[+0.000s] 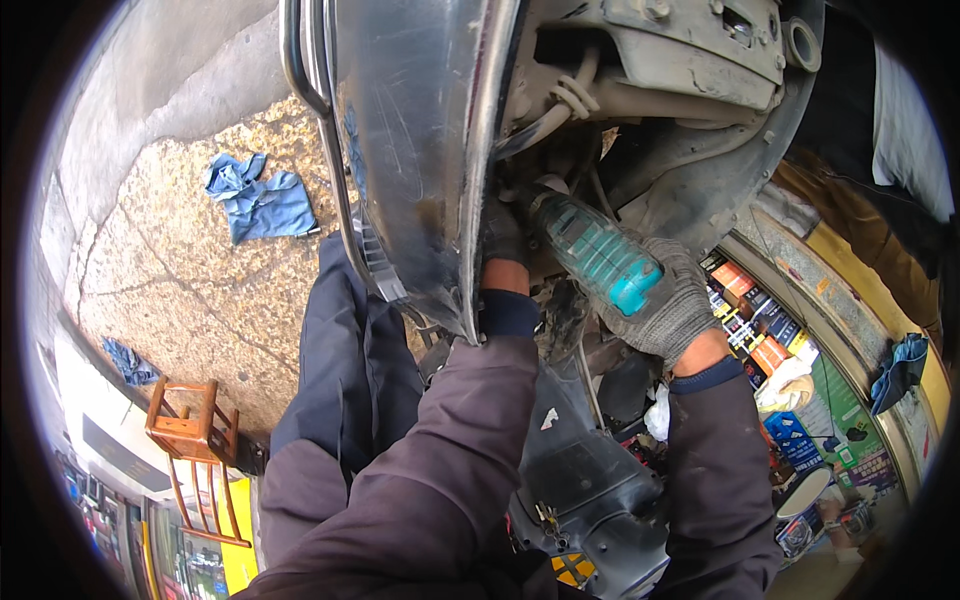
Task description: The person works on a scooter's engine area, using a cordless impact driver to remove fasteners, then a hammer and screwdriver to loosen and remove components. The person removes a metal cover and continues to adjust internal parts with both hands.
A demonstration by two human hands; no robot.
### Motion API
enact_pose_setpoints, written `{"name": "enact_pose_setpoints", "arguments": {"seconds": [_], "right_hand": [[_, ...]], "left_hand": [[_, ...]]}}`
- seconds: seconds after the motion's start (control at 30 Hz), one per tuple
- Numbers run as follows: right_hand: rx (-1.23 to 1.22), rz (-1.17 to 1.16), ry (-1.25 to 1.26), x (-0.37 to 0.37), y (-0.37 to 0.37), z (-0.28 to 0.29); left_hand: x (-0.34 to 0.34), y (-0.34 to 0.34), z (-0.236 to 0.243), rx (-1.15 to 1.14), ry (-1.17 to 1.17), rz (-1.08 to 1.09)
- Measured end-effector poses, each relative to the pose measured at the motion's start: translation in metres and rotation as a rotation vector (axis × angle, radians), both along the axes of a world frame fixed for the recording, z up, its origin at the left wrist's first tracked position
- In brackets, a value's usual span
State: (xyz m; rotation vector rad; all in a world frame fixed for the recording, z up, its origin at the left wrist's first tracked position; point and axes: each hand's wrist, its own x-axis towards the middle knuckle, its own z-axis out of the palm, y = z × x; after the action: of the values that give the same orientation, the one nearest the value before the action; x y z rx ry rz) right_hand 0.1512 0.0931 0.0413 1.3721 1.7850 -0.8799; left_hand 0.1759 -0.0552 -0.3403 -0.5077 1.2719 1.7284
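Observation:
My right hand (672, 300), in a grey knit glove, is wrapped round a teal cordless drill (590, 248). The drill's front end points into the opened body of what looks like a motor scooter, and its tip is lost in shadow. Close beside it my left hand (505, 232), in a dark glove, reaches in behind the scooter's dark scratched body panel (405, 130). The fingers of that hand are hidden, so what they touch cannot be seen. Above both hands runs a dusty metal frame tube (640, 103) under a grey bracket (690, 50).
A bent metal rail (335, 150) edges the panel on the left. Blue cloths (265, 200) lie on the worn floor near a wooden stool (190, 425). At right stands a case (770, 330) of colourful boxes. A black plastic scooter part (580, 480) lies below my arms.

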Motion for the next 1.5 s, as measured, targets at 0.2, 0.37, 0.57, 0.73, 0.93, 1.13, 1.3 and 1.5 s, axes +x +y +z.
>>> {"name": "enact_pose_setpoints", "arguments": {"seconds": [0.2, 0.37, 0.57, 0.73, 0.93, 1.13, 1.3, 1.5], "right_hand": [[0.099, 0.102, -0.034, 0.007, -0.008, -0.007], [0.062, -0.093, 0.082, 0.026, -0.022, -0.013], [0.044, -0.437, 0.438, 0.039, -0.067, -0.015], [0.216, -0.557, 0.550, 0.053, -0.101, -0.003], [0.160, -0.733, 0.554, 0.077, -0.147, -0.006], [0.165, -0.969, 0.569, 0.086, -0.165, -0.005], [0.069, -1.259, 0.617, 0.087, -0.176, -0.003], [0.307, -1.587, 0.664, 0.089, -0.239, -0.007]], "left_hand": [[-0.003, 0.000, 0.004, -0.016, 0.016, -0.021], [0.001, -0.001, 0.001, -0.039, 0.054, -0.049], [-0.001, 0.004, -0.011, -0.245, 0.416, -0.405], [-0.026, 0.026, 0.042, -0.208, 0.032, -0.008], [-0.064, 0.059, 0.128, -0.355, -0.047, 0.002], [-0.068, 0.054, 0.116, -0.460, -0.007, -0.243], [-0.073, 0.049, 0.100, -0.318, 0.202, -0.342], [-0.074, 0.049, 0.112, -0.600, 0.665, -0.664]]}}
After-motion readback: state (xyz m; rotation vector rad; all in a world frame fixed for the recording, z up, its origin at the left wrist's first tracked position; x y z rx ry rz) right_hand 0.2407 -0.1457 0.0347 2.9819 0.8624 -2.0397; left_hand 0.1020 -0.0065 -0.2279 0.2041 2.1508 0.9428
